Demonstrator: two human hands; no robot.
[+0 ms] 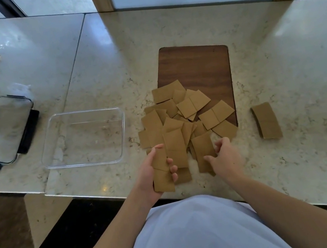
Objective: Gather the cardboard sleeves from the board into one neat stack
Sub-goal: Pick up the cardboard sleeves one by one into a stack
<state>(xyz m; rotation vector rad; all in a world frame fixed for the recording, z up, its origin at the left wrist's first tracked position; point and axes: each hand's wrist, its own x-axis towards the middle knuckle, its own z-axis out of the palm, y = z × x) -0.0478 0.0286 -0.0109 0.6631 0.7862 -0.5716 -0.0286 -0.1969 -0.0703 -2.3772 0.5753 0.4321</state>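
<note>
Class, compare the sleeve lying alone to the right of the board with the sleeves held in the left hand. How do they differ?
The lone sleeve lies flat on the counter, untouched; the held sleeves are gripped in the left hand, lifted at the counter's edge. The lone sleeve sits apart from the pile; the held sleeves are just beside it. Both are flattened brown cardboard with a crease across the middle.

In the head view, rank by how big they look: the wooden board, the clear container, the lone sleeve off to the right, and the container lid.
1. Clear container and wooden board: too close to rank, since sleeves hide the board's near end.
2. Container lid.
3. Lone sleeve, clearly smallest.
</note>
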